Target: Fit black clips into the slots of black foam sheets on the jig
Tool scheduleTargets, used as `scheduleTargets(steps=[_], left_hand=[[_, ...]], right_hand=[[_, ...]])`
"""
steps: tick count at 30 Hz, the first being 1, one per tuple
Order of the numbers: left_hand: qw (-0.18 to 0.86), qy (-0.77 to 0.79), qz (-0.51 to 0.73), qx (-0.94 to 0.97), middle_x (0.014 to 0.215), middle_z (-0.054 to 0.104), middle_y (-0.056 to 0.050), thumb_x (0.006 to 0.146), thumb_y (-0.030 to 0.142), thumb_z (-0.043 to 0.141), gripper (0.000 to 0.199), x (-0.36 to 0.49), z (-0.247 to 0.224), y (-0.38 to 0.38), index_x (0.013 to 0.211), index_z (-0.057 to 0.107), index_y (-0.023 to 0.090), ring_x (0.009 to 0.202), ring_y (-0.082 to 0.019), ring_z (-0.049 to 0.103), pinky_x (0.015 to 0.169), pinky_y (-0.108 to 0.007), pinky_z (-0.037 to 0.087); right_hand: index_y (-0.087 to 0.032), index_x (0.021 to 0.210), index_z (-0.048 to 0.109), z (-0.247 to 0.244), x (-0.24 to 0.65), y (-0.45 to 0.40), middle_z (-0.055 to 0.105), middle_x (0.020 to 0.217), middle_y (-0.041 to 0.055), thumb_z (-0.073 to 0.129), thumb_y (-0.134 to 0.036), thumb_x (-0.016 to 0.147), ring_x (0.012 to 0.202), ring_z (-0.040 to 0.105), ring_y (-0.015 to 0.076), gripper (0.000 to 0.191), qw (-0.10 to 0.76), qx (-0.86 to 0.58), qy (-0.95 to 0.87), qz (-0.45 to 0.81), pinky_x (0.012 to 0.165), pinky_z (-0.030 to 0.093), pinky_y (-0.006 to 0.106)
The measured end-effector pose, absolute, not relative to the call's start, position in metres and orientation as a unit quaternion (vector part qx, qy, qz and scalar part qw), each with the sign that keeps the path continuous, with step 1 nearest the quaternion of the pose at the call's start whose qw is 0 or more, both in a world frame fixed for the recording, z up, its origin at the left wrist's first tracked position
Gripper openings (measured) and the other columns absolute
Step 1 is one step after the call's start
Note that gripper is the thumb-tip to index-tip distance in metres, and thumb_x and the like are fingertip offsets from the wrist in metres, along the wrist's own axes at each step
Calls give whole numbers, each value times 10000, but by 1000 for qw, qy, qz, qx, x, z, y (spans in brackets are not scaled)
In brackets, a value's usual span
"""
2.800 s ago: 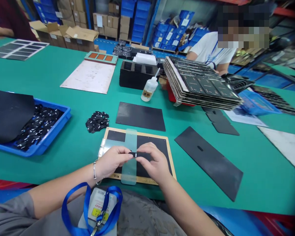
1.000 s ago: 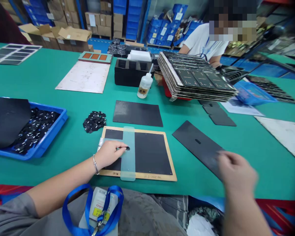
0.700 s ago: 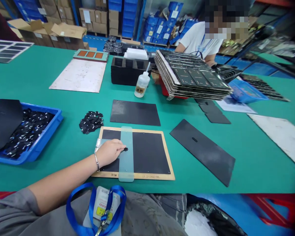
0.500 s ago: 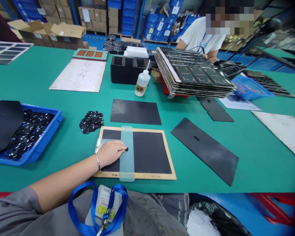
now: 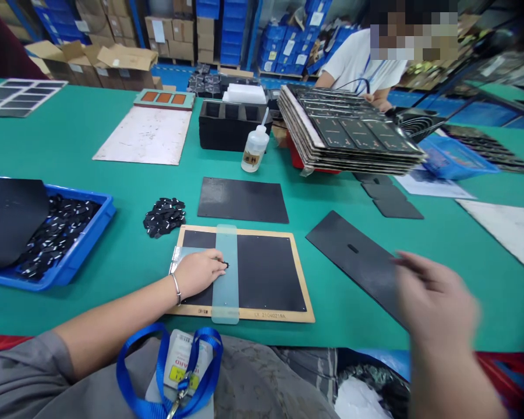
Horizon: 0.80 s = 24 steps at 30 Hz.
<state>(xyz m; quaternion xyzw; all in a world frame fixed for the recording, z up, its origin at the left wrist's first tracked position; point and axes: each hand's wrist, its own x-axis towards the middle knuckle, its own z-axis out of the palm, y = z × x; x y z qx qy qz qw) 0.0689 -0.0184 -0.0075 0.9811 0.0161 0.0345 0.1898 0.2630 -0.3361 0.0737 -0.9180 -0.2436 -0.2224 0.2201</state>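
Green surface [image 5: 131,256] of a warehouse workroom, with a wooden-framed board [image 5: 244,315] and a frosted strip [image 5: 225,297] lying across it. At the strip's edge, a small black piece [image 5: 225,265] pinched in the closed fingers [image 5: 215,263] of the left hand [image 5: 196,273]. Best here: even pressure, the piece square to the strip, no sliding. New since the last frame: the right hand [image 5: 436,308] back in view, blurred, open, nothing visible in it, beside a slotted dark sheet [image 5: 351,250].
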Motion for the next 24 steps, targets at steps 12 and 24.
scheduleTargets(steps=[12, 24], left_hand=[[65, 31, -3, 997, 818, 621, -33, 907, 396, 401, 347, 49, -4, -16, 1195, 547, 269, 710, -179, 602, 555, -260, 402], [61, -19, -24, 998, 847, 640, -75, 888, 442, 407, 435, 49, 1, -17, 1224, 523, 192, 721, -213, 615, 581, -294, 431]], right_hand=[[-239, 1282, 479, 19, 159, -177, 536, 942, 81, 445, -415, 894, 858, 448, 234, 428, 12, -817, -575, 38, 697, 319, 350], [-301, 1167, 575, 21, 163, -171, 528, 877, 67, 431, -350, 911, 828, 432, 219, 298, 3, -812, -584, 7, 663, 280, 346]])
